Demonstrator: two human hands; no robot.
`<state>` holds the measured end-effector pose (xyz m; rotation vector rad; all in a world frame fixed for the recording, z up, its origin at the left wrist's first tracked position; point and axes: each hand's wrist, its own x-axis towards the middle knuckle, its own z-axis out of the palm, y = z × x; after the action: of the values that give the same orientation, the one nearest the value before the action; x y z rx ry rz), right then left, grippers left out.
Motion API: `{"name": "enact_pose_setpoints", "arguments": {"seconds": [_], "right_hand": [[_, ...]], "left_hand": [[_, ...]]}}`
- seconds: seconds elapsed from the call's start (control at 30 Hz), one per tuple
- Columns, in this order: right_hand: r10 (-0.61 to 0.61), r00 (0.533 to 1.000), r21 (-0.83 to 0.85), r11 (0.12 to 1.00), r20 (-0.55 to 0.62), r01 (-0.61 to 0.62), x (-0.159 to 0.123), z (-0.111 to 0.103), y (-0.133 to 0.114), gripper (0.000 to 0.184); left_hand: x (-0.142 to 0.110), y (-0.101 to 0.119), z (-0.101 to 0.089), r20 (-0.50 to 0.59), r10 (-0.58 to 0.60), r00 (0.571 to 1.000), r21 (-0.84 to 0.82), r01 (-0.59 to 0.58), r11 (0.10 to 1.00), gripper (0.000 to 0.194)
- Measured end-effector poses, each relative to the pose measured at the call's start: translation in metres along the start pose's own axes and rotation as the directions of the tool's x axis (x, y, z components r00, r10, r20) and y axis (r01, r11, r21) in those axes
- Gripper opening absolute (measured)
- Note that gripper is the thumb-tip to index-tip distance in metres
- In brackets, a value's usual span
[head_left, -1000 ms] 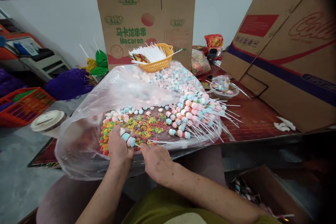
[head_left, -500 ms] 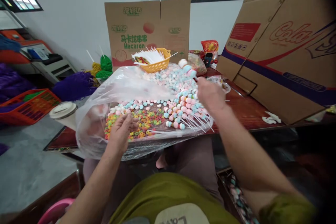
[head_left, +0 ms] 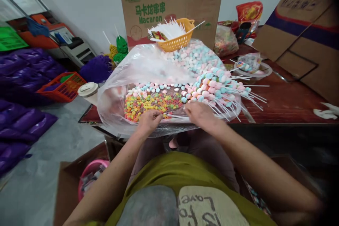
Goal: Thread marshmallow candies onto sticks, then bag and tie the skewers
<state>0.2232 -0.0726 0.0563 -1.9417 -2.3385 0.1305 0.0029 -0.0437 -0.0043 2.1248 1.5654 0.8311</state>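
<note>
The white sticks (head_left: pixel 174 116) lay on the clear plastic (head_left: pixel 111 107) between the left hand (head_left: pixel 150 120) and right hand (head_left: pixel 201 114), both narrowly curled, whose grip I could not tell, and seemed light, stiff, best pinched near one end.

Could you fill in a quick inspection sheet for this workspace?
Surface: dark red table, partly covered by clear plastic.
Job's things: coloured rings, pastel candies, loaded skewers heaped at right; yellow basket holding white sticks.
Clutter: white-lidded cup, plastic tub, white scrap.
Hands: left hand by the rings, right hand before the skewers; grips unclear.
Cables: nothing seen.
Surroundings: Macaron box, orange crate, purple bags.
</note>
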Motion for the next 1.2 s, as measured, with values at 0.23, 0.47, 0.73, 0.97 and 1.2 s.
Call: {"name": "enact_pose_setpoints", "arguments": {"seconds": [0.23, 0.47, 0.73, 0.97, 1.2], "right_hand": [[-0.084, 0.989, 0.086, 0.994, 0.118, 0.074, 0.024, 0.067, -0.017, 0.024], [-0.066, 0.986, 0.173, 0.984, 0.155, 0.039, 0.047, 0.054, 0.007, 0.023], [0.086, 0.987, 0.102, 0.990, 0.139, -0.101, 0.078, 0.043, -0.002, 0.025], [0.263, 0.945, -0.030, 0.964, 0.194, -0.263, 0.172, 0.036, 0.012, 0.025], [0.284, 0.917, 0.012, 0.954, 0.279, -0.299, 0.196, 0.034, 0.006, 0.019]], "left_hand": [[-0.005, -0.019, 0.018, 0.086, 0.061, 0.994, 0.082, -0.068, 0.994, 0.013], [-0.008, -0.019, 0.022, 0.106, 0.094, 0.990, 0.190, -0.113, 0.975, 0.019], [0.060, -0.017, -0.013, 0.159, -0.110, 0.981, 0.093, 0.096, 0.991, 0.025], [0.165, -0.014, 0.024, 0.222, -0.106, 0.969, 0.082, 0.089, 0.993, 0.018], [0.181, -0.032, 0.035, 0.307, -0.193, 0.932, -0.189, 0.258, 0.947, 0.012]]}}
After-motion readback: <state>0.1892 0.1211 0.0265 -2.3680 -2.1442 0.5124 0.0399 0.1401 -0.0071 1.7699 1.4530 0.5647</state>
